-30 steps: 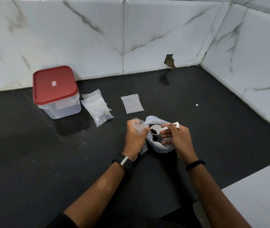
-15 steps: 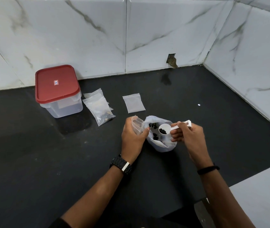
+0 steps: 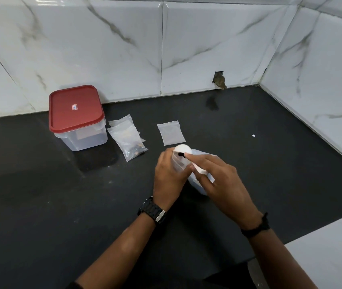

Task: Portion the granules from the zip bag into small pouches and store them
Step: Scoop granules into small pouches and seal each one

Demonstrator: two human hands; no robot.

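My left hand [image 3: 169,176] grips a small clear pouch [image 3: 177,161] held upright with its mouth open. My right hand [image 3: 218,180] holds a white plastic scoop [image 3: 183,150] by its handle, tipped bowl-down over the pouch's mouth, and dark granules show at the rim. The larger zip bag [image 3: 199,184] lies on the black counter under my right hand, mostly hidden. An empty flat pouch [image 3: 171,132] lies just beyond my hands. Filled pouches [image 3: 127,138] with dark granules lie to the left.
A clear plastic box with a red lid [image 3: 76,116], shut, stands at the back left beside the filled pouches. White marble-tiled walls close off the back and right. A white surface [image 3: 328,261] sits at the lower right.
My right hand lifted the scoop with granules out of the zip bag, carried it left and tipped it over the pouch held in my left hand.
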